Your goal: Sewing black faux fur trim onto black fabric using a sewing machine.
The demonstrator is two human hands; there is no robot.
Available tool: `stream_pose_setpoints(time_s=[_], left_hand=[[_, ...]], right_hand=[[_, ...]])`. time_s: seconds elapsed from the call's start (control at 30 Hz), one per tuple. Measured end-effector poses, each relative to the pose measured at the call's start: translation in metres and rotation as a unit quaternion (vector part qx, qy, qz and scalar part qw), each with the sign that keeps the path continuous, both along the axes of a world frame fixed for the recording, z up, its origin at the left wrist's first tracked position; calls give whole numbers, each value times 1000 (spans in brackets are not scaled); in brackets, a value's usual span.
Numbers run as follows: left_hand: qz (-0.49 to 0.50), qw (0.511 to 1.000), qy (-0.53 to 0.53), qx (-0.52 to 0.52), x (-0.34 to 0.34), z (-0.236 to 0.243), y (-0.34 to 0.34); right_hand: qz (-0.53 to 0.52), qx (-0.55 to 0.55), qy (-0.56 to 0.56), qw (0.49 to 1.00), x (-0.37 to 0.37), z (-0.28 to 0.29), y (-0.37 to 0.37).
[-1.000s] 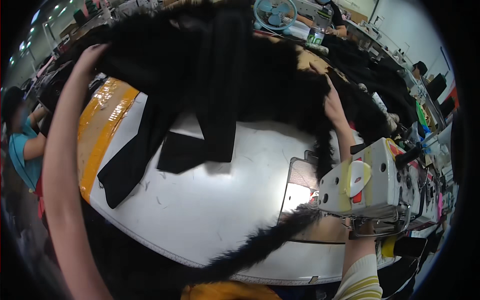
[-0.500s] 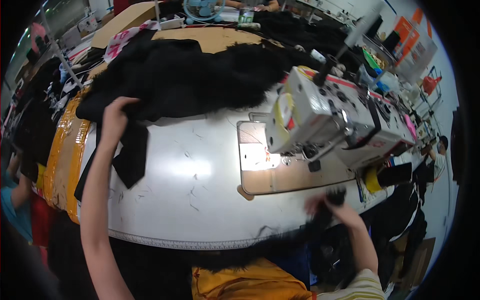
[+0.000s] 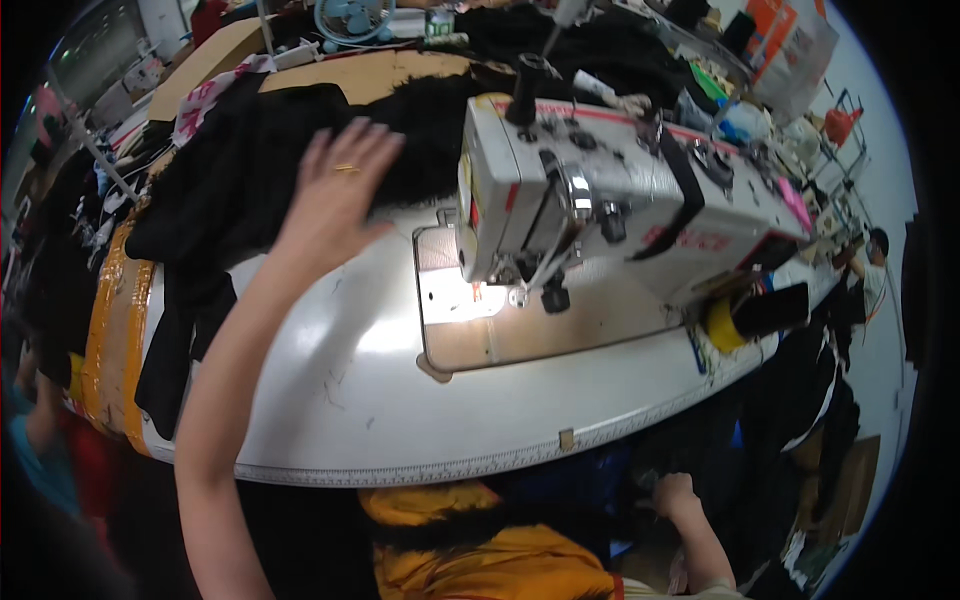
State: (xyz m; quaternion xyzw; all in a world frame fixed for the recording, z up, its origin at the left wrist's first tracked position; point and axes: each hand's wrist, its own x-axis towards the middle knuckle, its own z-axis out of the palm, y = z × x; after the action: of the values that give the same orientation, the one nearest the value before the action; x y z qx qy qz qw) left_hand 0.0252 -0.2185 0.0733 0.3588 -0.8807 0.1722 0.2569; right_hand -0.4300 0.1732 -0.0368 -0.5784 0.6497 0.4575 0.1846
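My left hand [image 3: 335,195], a ring on one finger, is open with its fingers spread. It reaches over the near edge of a heap of black furry fabric [image 3: 225,185] on the white sewing table [image 3: 300,400]; whether it touches the heap I cannot tell. My right hand [image 3: 677,494] is closed below the table's front edge, at the right. A strip of black furry fabric [image 3: 480,528] lies across my orange-clad lap and runs toward that fist, where its end blends into the dark. The white sewing machine [image 3: 620,190] stands between, its lamp lighting the needle plate [image 3: 460,298].
A ruler tape [image 3: 400,474] edges the table front. Orange-taped cardboard [image 3: 112,340] borders the left side. A yellow-and-black spool [image 3: 725,325] sits by the machine's right end. At the back are a blue fan [image 3: 352,18] and more dark fabric. Another person [image 3: 873,275] is at far right.
My left hand has let go of the black fabric, opened and moved right. My right hand has dropped below the table edge, drawing the furry strip off the tabletop. The view has shifted.
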Motion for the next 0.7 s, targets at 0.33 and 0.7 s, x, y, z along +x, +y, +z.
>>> stream_pose_setpoints(time_s=[0.33, 0.7], left_hand=[[33, 530, 725, 437, 135, 67, -148], [405, 763, 367, 345, 279, -21, 29]], right_hand=[[-211, -141, -600, 759, 74, 111, -241], [122, -415, -708, 558, 291, 75, -538]])
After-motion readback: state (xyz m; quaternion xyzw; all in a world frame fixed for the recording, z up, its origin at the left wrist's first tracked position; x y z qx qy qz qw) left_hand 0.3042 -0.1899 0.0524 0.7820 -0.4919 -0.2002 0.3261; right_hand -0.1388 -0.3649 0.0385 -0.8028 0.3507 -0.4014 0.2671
